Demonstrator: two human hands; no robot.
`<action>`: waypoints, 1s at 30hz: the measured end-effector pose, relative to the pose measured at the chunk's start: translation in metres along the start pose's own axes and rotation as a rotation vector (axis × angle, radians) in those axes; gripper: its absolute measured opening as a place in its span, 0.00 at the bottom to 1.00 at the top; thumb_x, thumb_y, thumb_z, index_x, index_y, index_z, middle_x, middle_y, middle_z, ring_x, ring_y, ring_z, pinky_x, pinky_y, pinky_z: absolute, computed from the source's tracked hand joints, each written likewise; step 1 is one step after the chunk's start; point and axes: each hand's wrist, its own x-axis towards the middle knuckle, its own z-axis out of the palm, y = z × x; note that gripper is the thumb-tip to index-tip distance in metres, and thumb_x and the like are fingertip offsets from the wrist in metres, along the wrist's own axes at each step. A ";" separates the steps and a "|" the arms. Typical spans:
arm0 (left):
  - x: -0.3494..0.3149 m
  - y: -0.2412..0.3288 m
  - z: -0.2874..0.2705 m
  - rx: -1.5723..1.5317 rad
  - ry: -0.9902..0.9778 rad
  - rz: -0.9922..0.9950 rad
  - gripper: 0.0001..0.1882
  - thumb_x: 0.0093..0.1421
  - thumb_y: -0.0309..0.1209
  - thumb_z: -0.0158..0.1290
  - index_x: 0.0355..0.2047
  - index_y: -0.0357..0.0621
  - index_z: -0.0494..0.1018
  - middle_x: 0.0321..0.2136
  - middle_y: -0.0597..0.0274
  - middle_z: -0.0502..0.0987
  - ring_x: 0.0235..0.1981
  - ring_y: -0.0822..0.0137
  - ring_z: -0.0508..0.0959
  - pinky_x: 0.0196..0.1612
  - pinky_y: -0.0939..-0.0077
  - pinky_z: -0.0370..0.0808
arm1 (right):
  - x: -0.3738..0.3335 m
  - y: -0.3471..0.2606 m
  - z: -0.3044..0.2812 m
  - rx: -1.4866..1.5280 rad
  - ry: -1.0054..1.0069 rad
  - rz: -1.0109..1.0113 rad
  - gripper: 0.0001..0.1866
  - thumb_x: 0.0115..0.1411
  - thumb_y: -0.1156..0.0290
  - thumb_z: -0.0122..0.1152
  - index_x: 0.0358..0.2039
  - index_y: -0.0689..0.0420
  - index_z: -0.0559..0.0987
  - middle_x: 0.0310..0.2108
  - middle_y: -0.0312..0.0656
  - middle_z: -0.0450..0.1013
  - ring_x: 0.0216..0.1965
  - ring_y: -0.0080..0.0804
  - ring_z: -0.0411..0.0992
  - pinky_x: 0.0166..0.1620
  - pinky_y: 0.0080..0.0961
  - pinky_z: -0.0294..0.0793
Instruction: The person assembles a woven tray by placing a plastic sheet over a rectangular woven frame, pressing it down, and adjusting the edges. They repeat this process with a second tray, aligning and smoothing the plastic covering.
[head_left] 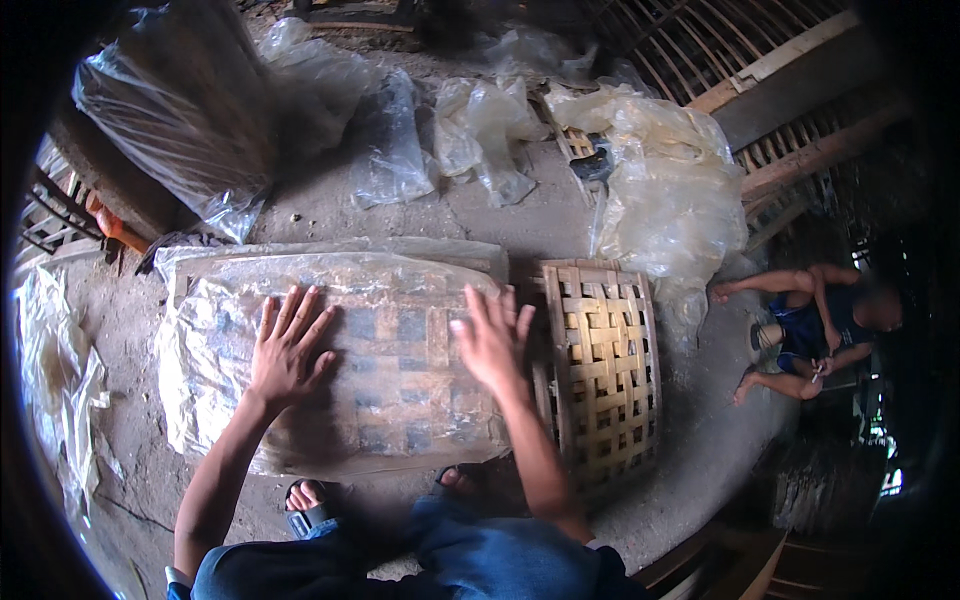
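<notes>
In front of my feet lies a long rectangular bundle wrapped in clear plastic sheeting [390, 400], with a woven lattice showing dimly through it. My left hand [290, 350] rests on the sheeting left of the middle, fingers spread and palm down. Toward the bundle's right end is my right hand [495, 340], its fingers apart and slightly blurred; whether it presses on the plastic or hovers just over it, I cannot tell. Neither hand holds anything. Just right of the bundle sits a woven bamboo crate [605, 370] with an open lattice top.
Crumpled plastic sheets [660, 180] lie across the far floor, and more plastic [60, 360] is at the left. A tall plastic-wrapped stack [180, 110] stands far left. At the right a person [810, 320] sits low with legs stretched toward the crate. Slatted wood [690, 40] lines the far right.
</notes>
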 end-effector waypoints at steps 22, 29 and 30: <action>-0.030 -0.027 0.004 0.044 0.007 -0.037 0.33 0.69 0.54 0.44 0.69 0.52 0.65 0.75 0.53 0.54 0.77 0.51 0.48 0.76 0.43 0.38 | -0.015 -0.045 0.022 0.095 0.174 -0.324 0.37 0.72 0.41 0.42 0.76 0.39 0.53 0.79 0.41 0.38 0.79 0.45 0.37 0.74 0.67 0.30; -0.070 -0.126 0.003 0.183 0.180 -0.348 0.32 0.70 0.48 0.46 0.73 0.56 0.61 0.76 0.57 0.51 0.77 0.49 0.46 0.76 0.43 0.38 | -0.017 0.011 0.021 0.250 0.247 -0.126 0.37 0.71 0.47 0.51 0.74 0.49 0.58 0.75 0.49 0.51 0.74 0.53 0.53 0.71 0.63 0.50; -0.069 -0.128 0.000 0.238 0.124 -0.422 0.32 0.71 0.46 0.45 0.73 0.56 0.59 0.77 0.58 0.49 0.77 0.49 0.45 0.76 0.44 0.39 | -0.020 0.018 0.021 0.378 0.234 -0.107 0.37 0.71 0.48 0.52 0.74 0.50 0.57 0.75 0.50 0.52 0.73 0.53 0.54 0.71 0.59 0.51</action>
